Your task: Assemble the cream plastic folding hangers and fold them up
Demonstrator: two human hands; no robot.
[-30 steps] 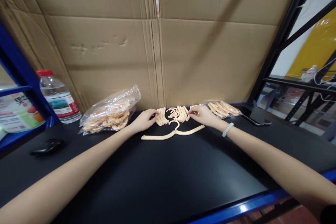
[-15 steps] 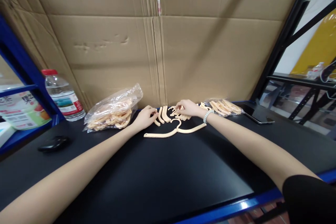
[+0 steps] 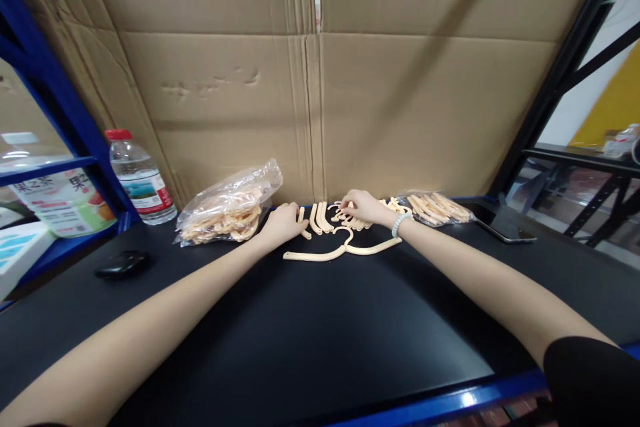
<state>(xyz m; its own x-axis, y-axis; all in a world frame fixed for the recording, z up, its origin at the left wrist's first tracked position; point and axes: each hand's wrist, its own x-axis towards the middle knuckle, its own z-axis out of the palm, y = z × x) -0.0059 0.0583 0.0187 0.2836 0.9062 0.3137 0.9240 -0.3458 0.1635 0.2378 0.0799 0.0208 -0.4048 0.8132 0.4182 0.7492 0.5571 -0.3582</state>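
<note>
A cream plastic hanger [image 3: 340,253] lies flat on the black tabletop [image 3: 310,333]. Just behind it sit several loose cream hanger pieces [image 3: 320,217]. My left hand [image 3: 283,223] rests at the left end of these pieces, fingers curled on one curved piece. My right hand [image 3: 365,208], with a pale bead bracelet at the wrist, is over the right part of the pile, its fingertips pinched on small pieces there.
A clear bag of cream pieces [image 3: 230,211] lies left of my hands, another bag [image 3: 440,208] to the right. A water bottle [image 3: 137,177] and a black mouse [image 3: 123,263] are far left, a phone [image 3: 505,230] far right. Cardboard [image 3: 320,80] walls the back.
My right hand has moved left from the right side of the loose pieces to the middle of the pile. My left hand stays at the left end. The view shifted slightly.
</note>
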